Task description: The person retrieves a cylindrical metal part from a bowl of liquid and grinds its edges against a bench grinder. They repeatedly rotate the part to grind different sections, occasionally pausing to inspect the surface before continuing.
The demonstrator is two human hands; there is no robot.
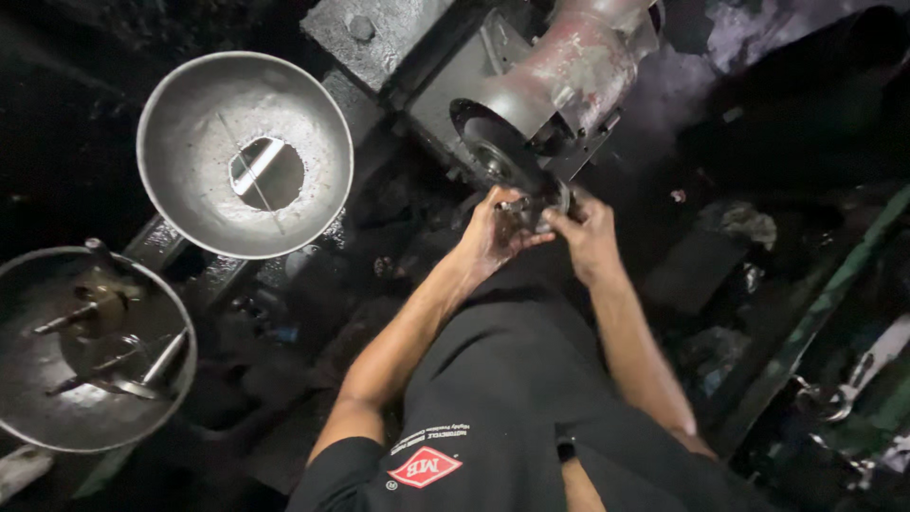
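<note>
A grinding machine with a dark wheel (493, 152) and a grey-red motor housing (569, 71) stands just beyond my hands. My left hand (493, 232) and my right hand (588, 232) meet at the lower edge of the wheel. Together they pinch a small metal part (517, 204) held against the wheel. The fingers hide most of that part. My forearms reach forward over my dark shirt.
A metal funnel-shaped bowl (204, 95) with a hole in its middle sits at upper left. A second metal bowl (57, 417) at lower left holds a few metal rods. A green bar (815, 313) runs along the dark, cluttered right side.
</note>
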